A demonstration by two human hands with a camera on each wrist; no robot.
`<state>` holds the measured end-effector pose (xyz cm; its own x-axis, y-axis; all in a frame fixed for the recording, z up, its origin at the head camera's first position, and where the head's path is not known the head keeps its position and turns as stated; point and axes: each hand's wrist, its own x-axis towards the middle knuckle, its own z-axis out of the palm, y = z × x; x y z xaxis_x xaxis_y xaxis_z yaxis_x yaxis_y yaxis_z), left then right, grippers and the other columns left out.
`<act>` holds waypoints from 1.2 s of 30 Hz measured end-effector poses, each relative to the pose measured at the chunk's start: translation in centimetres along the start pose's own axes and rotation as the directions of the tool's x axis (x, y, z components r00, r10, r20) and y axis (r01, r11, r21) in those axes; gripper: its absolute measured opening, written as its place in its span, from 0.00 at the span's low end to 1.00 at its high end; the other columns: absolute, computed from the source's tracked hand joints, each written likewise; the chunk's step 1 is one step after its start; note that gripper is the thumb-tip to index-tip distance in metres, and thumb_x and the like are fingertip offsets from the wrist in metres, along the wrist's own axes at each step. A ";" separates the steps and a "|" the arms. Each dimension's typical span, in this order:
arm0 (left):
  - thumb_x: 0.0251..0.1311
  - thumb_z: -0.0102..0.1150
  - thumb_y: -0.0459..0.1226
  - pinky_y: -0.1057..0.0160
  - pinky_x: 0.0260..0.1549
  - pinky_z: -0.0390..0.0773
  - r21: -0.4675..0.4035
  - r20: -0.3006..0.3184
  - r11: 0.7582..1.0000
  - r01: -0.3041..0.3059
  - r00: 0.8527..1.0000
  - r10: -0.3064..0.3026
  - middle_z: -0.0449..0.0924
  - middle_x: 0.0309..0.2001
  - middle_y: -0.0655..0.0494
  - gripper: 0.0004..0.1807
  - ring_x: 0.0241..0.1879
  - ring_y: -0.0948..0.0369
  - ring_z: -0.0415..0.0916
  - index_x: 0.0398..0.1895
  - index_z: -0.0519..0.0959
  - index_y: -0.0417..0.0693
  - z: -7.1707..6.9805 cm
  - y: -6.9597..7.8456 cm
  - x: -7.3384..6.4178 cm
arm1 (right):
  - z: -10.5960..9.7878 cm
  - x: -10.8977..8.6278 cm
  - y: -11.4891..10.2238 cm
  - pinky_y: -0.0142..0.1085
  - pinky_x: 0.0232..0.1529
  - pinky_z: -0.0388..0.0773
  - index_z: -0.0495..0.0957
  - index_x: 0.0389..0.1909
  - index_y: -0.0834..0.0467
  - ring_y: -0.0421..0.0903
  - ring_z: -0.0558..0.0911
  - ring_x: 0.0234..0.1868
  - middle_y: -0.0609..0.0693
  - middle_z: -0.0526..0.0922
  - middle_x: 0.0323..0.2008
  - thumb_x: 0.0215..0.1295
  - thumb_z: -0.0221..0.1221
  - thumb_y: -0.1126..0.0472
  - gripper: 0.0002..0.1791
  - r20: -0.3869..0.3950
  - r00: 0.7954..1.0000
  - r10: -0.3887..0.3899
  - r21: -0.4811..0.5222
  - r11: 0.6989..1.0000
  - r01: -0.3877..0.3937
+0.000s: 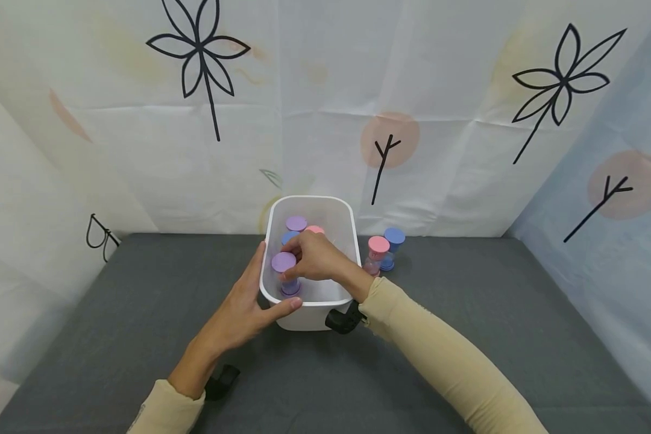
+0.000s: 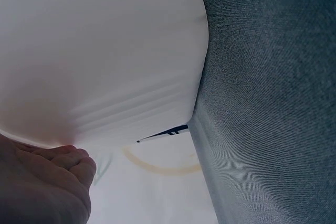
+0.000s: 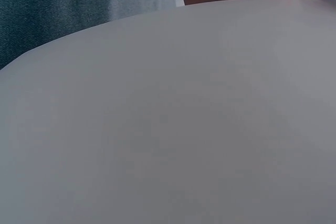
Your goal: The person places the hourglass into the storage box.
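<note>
A white plastic bin (image 1: 333, 310) stands on the grey tabletop. Inside its left part, my right hand (image 1: 317, 256) pinches an upright sand timer (image 1: 284, 261) with purple end caps, thumb and fingers at its upper part. Beyond it in the bin are another purple-capped timer (image 1: 296, 223), a blue-capped one (image 1: 290, 237) and a pink-capped one (image 1: 314, 229), partly hidden by that hand. My left hand (image 1: 244, 313) lies against the bin's left side, fingers straight along the wall and thumb over the front rim. In the left wrist view its fingers (image 2: 68, 161) touch the outer wall.
Right of the bin, a pink-capped sand timer (image 1: 378, 244) and a blue-capped one (image 1: 394, 235) stand close together on the grey cloth (image 1: 466, 301). A pale patterned curtain (image 1: 325, 90) hangs behind the table. Dark wrist cameras (image 1: 344, 318) sit under both wrists.
</note>
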<state>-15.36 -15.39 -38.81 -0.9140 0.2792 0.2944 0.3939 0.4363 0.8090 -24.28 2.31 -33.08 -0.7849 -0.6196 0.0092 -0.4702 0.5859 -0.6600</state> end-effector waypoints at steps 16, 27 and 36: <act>0.58 0.73 0.52 0.40 0.63 0.67 0.003 -0.003 1.000 -0.011 1.000 0.011 0.44 0.81 0.55 0.63 0.72 0.55 0.59 0.83 0.34 0.60 0.1 0.1 0.1 | -0.1 -0.1 0.3 0.29 0.38 0.76 0.87 0.45 0.65 0.40 0.81 0.35 0.52 0.88 0.36 0.48 0.80 0.62 0.23 -0.024 0.999 0.039 -0.023 0.999 -0.040; 0.58 0.72 0.55 0.37 0.65 0.63 0.030 -0.014 0.999 0.017 1.000 -0.016 0.43 0.81 0.58 0.63 0.74 0.52 0.55 0.83 0.34 0.62 0.2 -0.1 0.0 | -1.3 -1.6 0.4 0.35 0.48 0.81 0.83 0.52 0.67 0.46 0.87 0.45 0.55 0.88 0.44 0.49 0.79 0.61 0.29 -0.026 0.991 0.129 0.082 0.989 -0.127; 0.57 0.73 0.55 0.35 0.65 0.60 0.024 -0.023 1.000 0.019 1.000 -0.018 0.47 0.80 0.56 0.63 0.74 0.51 0.57 0.83 0.36 0.62 0.3 0.0 0.1 | -3.7 -3.8 0.4 0.41 0.54 0.80 0.81 0.57 0.69 0.54 0.85 0.53 0.60 0.85 0.51 0.53 0.77 0.61 0.31 -0.091 0.992 0.086 0.214 0.975 -0.065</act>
<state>-15.43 -15.17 -38.95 -0.9229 0.2519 0.2911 0.3790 0.4617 0.8020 -23.00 6.89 -30.60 -0.8556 -0.5172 0.0205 -0.3213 0.4998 -0.8044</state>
